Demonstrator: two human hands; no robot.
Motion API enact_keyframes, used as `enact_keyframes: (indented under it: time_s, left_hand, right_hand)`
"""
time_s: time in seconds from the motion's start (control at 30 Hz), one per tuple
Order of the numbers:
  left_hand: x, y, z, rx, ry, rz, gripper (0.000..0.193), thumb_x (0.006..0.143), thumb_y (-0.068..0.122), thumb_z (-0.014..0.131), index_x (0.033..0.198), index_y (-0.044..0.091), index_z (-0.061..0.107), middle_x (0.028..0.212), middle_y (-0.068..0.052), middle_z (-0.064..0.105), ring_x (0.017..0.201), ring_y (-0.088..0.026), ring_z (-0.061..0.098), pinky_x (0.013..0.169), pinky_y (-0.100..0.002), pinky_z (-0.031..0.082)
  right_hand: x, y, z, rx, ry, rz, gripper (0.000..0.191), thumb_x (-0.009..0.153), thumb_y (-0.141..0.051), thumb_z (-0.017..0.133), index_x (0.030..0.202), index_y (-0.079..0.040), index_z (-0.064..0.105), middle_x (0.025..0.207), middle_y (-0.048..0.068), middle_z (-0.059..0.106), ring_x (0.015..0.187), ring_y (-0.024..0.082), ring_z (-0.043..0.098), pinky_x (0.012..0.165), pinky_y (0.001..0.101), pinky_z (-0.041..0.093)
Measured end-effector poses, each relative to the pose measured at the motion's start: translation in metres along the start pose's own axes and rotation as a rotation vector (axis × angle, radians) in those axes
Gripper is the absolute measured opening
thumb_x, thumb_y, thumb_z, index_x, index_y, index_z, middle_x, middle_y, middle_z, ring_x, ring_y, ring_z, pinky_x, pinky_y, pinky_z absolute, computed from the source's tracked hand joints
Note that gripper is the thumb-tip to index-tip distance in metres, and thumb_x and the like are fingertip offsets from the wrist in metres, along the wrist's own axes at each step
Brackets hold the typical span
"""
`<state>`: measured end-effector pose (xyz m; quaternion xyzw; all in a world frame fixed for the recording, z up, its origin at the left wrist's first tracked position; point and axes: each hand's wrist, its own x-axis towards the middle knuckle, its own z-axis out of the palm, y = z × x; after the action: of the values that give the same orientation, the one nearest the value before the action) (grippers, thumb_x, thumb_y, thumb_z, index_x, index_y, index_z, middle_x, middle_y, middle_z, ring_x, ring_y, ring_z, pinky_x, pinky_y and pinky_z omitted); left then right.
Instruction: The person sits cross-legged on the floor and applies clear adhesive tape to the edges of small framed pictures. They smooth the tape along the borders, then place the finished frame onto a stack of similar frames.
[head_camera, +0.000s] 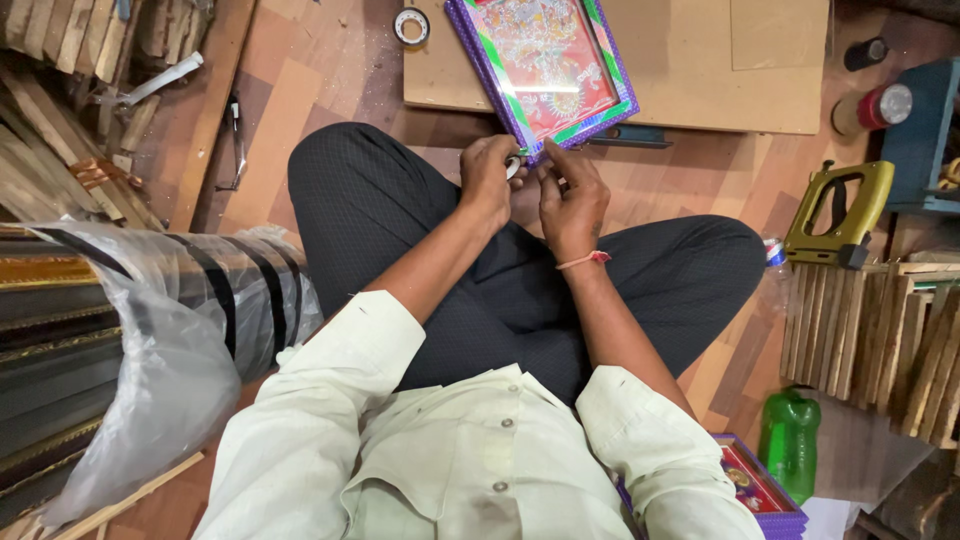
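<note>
Hands at the near corner of a purple-bordered red framed picture (545, 62), left hand (487, 178) pinching a small white tape roll (513, 167), right hand (572, 203) curled closed beside it, its hold unclear.

Framed picture (545, 62): purple border w/ green inner strips, red centre w/ multicolour figures. Trousers (400, 215): dark charcoal, fine dot pattern. Shirt (440, 470): pale cream-green, small dark stains. Right wrist thread (585, 260): pink-red. Staple gun (840, 210): olive-yellow w/ black. Bottle (788, 440): bright green. Plastic wrap (170, 340): clear-grey over black-striped mouldings. Floor (300, 90): patchwork of tan & red-brown wood. Board (700, 70): plain light brown. Tape roll (411, 25): white w/ dark core.
</note>
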<state>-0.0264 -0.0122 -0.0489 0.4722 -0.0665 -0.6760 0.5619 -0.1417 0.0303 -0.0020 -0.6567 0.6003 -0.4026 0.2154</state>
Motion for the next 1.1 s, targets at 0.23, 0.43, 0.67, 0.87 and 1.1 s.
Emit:
enact_keyframes:
  time_s: [0.23,0.43,0.67,0.87,1.1]
  left_hand:
    - [0.001,0.000,0.000,-0.036,0.009,-0.053,0.012,0.085,0.014,0.064,0.090,0.003,0.065,0.072,-0.008,0.066,0.053,-0.017,0.059,0.047,-0.031,0.045]
    - [0.009,0.016,0.003,-0.212,-0.149,0.026,0.019,0.093,0.015,0.058,0.093,0.000,0.069,0.074,-0.010,0.066,0.059,-0.020,0.063,0.053,-0.033,0.048]
    - [-0.007,0.010,-0.015,0.342,0.127,0.145,0.037,0.080,0.032,0.082,0.093,0.000,0.068,0.074,-0.007,0.065,0.063,-0.019,0.061,0.056,-0.034,0.047]
    - [-0.010,-0.005,0.005,0.769,0.227,0.427,0.050,0.063,0.035,0.092,0.090,-0.001,0.069,0.076,-0.008,0.072,0.069,-0.018,0.068,0.066,-0.033,0.053]
    - [-0.013,0.001,-0.004,0.618,0.158,0.299,0.028,0.078,0.028,0.083,0.081,0.001,0.076,0.068,-0.007,0.068,0.063,-0.014,0.059,0.061,-0.034,0.047]
  right_hand:
    - [-0.001,-0.002,-0.003,-0.039,0.004,-0.037,0.036,0.088,0.004,0.072,0.123,-0.005,0.074,0.096,0.015,0.072,0.081,0.025,0.071,0.073,0.0352,0.056]
    - [-0.005,0.004,0.000,0.003,0.019,0.019,0.033,0.089,0.003,0.074,0.122,-0.005,0.074,0.094,0.011,0.073,0.075,0.019,0.070,0.063,0.0325,0.055]
    - [0.054,0.071,-0.048,0.172,0.314,0.344,0.033,0.091,0.000,0.068,0.124,-0.001,0.069,0.096,0.012,0.070,0.067,0.014,0.064,0.056,0.0267,0.051]
    - [0.114,0.097,-0.070,-0.285,0.394,0.266,0.030,0.075,-0.005,0.076,0.106,-0.001,0.077,0.093,0.013,0.076,0.083,0.023,0.070,0.077,0.0360,0.055]
    - [0.091,0.066,-0.044,-0.029,0.246,0.119,0.026,0.088,-0.016,0.081,0.101,0.006,0.076,0.092,0.016,0.077,0.081,0.019,0.073,0.076,0.0319,0.057]
